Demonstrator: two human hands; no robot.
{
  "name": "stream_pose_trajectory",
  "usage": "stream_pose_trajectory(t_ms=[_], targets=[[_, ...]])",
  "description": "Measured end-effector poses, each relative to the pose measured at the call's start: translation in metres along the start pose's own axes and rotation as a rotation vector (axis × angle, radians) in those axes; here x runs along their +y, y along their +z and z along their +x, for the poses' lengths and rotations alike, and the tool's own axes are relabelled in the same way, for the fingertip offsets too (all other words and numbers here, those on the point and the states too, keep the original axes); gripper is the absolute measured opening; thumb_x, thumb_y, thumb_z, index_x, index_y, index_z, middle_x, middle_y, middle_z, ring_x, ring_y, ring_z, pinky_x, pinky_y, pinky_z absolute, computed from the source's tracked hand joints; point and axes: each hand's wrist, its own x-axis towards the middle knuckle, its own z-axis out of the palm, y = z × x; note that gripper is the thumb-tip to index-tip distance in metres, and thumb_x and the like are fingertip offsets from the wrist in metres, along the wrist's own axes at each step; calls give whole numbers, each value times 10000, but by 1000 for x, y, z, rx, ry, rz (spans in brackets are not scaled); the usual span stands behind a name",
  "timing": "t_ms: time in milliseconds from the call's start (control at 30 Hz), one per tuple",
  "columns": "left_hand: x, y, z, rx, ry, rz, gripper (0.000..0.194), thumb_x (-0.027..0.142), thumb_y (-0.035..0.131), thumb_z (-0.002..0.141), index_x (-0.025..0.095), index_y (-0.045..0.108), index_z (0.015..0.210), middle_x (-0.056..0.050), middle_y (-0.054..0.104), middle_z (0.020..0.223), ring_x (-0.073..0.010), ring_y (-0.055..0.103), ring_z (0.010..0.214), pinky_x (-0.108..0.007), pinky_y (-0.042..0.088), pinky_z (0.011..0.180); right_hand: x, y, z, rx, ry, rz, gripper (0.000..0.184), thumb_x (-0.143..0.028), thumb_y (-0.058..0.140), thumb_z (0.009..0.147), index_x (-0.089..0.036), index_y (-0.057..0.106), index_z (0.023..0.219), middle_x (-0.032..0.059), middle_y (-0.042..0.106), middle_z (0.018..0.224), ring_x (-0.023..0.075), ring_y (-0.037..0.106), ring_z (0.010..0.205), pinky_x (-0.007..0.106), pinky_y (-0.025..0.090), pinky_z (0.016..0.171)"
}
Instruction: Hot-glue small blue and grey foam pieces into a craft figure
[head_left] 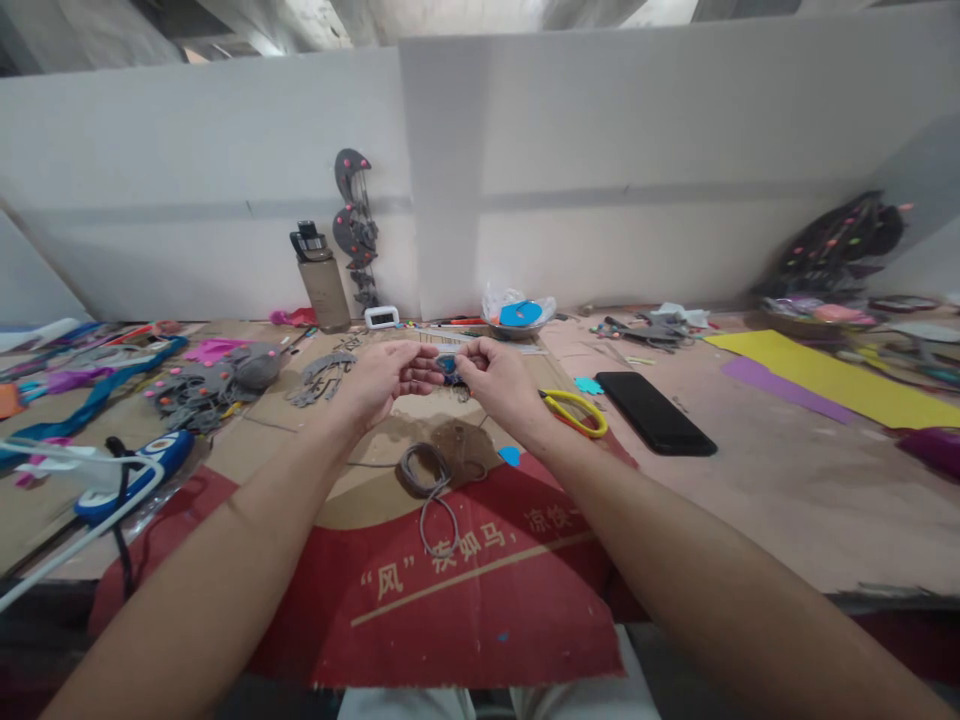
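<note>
My left hand and my right hand meet above the middle of the table, fingers pinched together on a small blue piece held between them. A thin grey cord lies coiled on the cardboard just below the hands, beside a brown felt shape. A small blue scrap lies near my right wrist. Yellow-handled scissors rest right of my right hand.
A black phone lies right of the scissors. Grey felt cutouts lie at the left, with a glue gun nearer. A bottle, a bowl of blue pieces and yellow and purple sheets stand farther back.
</note>
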Motion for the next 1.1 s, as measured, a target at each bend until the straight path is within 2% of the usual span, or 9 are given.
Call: stream_pose_trajectory(t_ms=[133,267,333,400,533,700,833,933,1100], targets=[[-5,-7,5,271,141,140,131,33,490,629,150,549,622,34,476,490,-43,379,369,-163,290,359,-2,-1,-1,-3,4,-22,125,-292,494,766,-189,546,719,-38,501,567,101,439,528,225,307,513],[1,-11,3,241,145,85,179,118,462,654,164,463,481,67,255,385,-40,190,328,-181,158,336,-3,-1,-1,-15,-6,-46,140,-296,489,765,-181,553,715,-39,488,564,96,416,521,222,289,507],[4,-9,2,186,107,109,183,207,492,705,158,533,533,62,287,411,-47,227,349,-188,205,351,-3,-1,-2,-29,-12,-57,143,-292,489,764,-177,558,717,-41,476,564,91,394,513,221,278,500],[3,-8,1,145,112,221,183,277,529,728,149,606,622,34,412,475,-60,341,405,-195,287,394,-4,-1,-2,-43,-13,-65,145,-291,487,764,-173,563,726,-42,468,565,89,380,510,220,271,497],[-7,-8,5,131,229,452,124,221,552,706,161,656,735,-18,593,649,-95,503,568,-201,378,487,-3,-1,-2,-47,-28,-86,147,-287,484,767,-171,570,739,-39,472,574,92,388,524,221,275,509],[-8,-9,5,136,246,485,177,143,498,694,164,662,755,-6,591,636,-88,484,521,-211,387,484,-1,0,-1,-39,-47,-107,145,-282,486,767,-173,576,732,-34,488,586,95,409,536,225,280,522],[-1,-5,1,79,268,515,219,303,518,785,172,691,819,-17,609,666,-102,515,558,-220,409,507,-1,0,-2,-50,-45,-109,150,-291,483,776,-174,574,748,-33,497,592,95,416,536,227,279,520],[1,-3,-2,15,268,536,240,371,564,775,184,706,828,-36,657,731,-131,573,639,-236,449,553,-1,0,-2,-52,-49,-112,153,-298,484,782,-175,572,761,-30,506,606,98,428,551,226,290,529],[0,-1,-5,-62,204,455,173,288,636,723,178,723,825,-63,681,691,-145,599,612,-236,461,526,0,0,-2,-60,-58,-126,173,-314,482,791,-172,580,774,-23,512,620,104,427,561,230,292,528]])
